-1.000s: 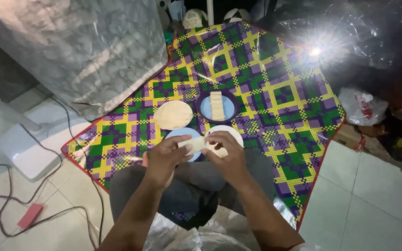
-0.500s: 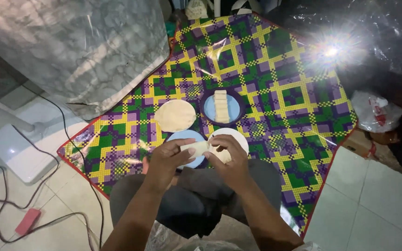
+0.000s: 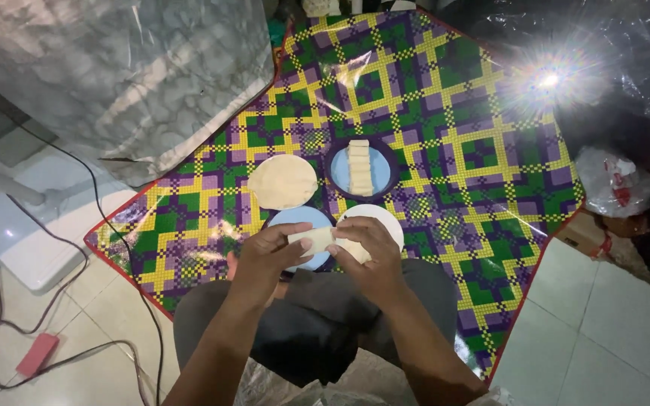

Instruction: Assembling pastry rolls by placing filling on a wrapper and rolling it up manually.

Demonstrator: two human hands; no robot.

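Rolls (image 3: 359, 167): several finished on dark plate (image 3: 390, 154). Both hands (image 3: 265, 256) (image 3: 366, 252) pinch one wrapper (image 3: 314, 239), half rolled; flat stack (image 3: 282, 181) remains.

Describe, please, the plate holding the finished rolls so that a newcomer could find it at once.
Start at the chequered green, purple and yellow mat on the floor. Four round things cluster near its lower middle, just beyond the person's hands; the blue plate is the farthest, upper right of the group. It alone carries a straight column of pale rolls down its middle.
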